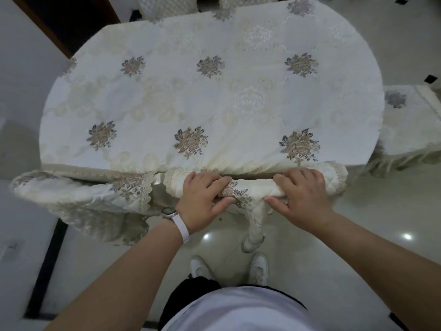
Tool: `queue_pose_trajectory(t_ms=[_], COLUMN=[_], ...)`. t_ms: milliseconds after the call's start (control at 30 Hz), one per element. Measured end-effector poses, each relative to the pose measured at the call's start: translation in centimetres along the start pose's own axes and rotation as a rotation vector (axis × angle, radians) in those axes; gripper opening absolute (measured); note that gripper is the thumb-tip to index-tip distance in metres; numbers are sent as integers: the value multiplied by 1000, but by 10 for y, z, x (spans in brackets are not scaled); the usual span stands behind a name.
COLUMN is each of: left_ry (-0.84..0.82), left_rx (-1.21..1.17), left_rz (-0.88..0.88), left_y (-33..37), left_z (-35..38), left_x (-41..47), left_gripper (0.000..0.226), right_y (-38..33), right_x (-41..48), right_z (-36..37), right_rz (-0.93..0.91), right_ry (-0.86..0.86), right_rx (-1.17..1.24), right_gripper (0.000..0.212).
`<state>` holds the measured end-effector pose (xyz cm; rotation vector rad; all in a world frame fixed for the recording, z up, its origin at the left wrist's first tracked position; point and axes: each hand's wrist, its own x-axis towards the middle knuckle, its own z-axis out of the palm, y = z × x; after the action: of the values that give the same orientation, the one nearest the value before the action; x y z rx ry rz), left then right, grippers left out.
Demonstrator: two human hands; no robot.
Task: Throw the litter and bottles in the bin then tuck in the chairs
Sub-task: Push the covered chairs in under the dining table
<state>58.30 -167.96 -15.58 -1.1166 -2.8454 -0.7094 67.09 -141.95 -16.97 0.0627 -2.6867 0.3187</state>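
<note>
Right in front of me a chair (253,187) in a cream quilted cover with flower embroidery stands against the near edge of the oval table (214,103). My left hand (202,199) and my right hand (303,194) both grip the top of its backrest, fingers over the far side and thumbs on the near side. A second covered chair (78,192) stands to its left at the same table edge. No litter or bottles are in view.
A third covered chair (410,125) stands at the table's right end, and tops of two more (167,5) show at the far side. The table wears a cream floral cloth. A glossy tiled floor (358,211) surrounds it; a wall and dark door lie left.
</note>
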Motion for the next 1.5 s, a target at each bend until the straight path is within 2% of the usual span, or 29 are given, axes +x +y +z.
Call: queue_pose_trajectory(t_ms=[167, 300, 533, 633, 767, 1000, 1133, 1500], left_ry=[-27, -21, -4, -4, 53, 225, 306, 333], left_rx=[-23, -62, -14, -7, -9, 45, 86, 264], left_rz=[-15, -38, -10, -16, -113, -266, -373, -545], left_y=[1, 0, -40, -66, -119, -209, -251, -354], left_z=[-2, -12, -47, -69, -106, -182, -219, -264], left_x=[0, -8, -59, -96, -142, -211, -249, -284], left_gripper=[64, 54, 47, 48, 48, 48, 48, 46], right_y=[-6, -25, -115, -166, -239, -367, -433, -526], right_x=[-1, 4, 27, 43, 68, 109, 128, 216], right_z=[-6, -15, -9, 3, 18, 51, 65, 146], right_rz=[30, 1, -132, -184, -253, -383, -421, -630], right_ry=[-49, -94, -162, -215, -287, -354, -360, -344], right_rx=[-16, 21, 43, 46, 59, 9, 69, 167], right_gripper=[52, 46, 41, 41, 45, 50, 52, 53])
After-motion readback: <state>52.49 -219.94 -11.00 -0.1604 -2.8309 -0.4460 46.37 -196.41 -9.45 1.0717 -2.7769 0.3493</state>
